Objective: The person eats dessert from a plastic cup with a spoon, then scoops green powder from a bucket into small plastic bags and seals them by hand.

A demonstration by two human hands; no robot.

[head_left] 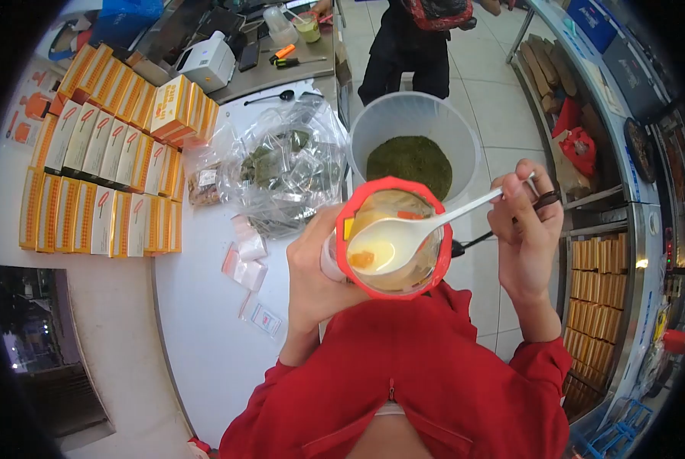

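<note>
My left hand (315, 268) is wrapped round the side of a cup with a red rim (440, 269), held in front of my chest. A white spoon (384, 243) lies over the cup's mouth, its bowl holding pale yellow liquid and a small orange piece. The end of its handle is pinched in the fingers of my right hand (527, 222), to the right of the cup. Just beyond the cup stands a large translucent tub (363, 122) with dark green powder (411, 161) inside. The inside of the cup is partly hidden by the spoon.
Orange and white boxes (101, 153) are stacked at the left. A clear plastic bag (289, 164) with green packets lies on the white table (205, 321), near small sachets (247, 260). A person in dark trousers (407, 53) stands beyond the tub. Metal shelves (579, 203) run along the right.
</note>
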